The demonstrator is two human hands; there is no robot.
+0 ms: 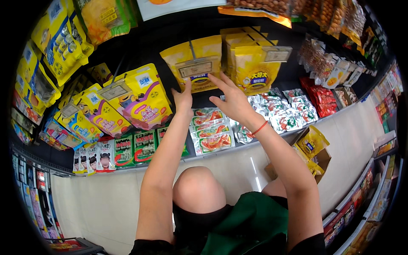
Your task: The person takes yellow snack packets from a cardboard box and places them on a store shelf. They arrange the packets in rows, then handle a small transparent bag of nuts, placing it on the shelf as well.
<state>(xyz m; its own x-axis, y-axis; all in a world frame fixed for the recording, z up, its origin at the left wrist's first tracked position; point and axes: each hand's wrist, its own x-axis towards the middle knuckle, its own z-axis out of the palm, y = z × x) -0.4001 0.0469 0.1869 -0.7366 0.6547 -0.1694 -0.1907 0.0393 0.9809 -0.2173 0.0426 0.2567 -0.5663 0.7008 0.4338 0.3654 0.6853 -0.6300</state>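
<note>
A yellow bag sits behind a price tag, upper centre of the frame. The left hand is at its lower left (whether it grips, I cannot tell); the right hand, red bracelet at the wrist, spreads its fingers apart at its lower right.

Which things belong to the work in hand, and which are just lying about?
In use: left hand, right hand, yellow hanging bag between them, probably the cardboard box of yellow bags.

Just around: green packets, red packets, pink-and-yellow pouches.
</note>
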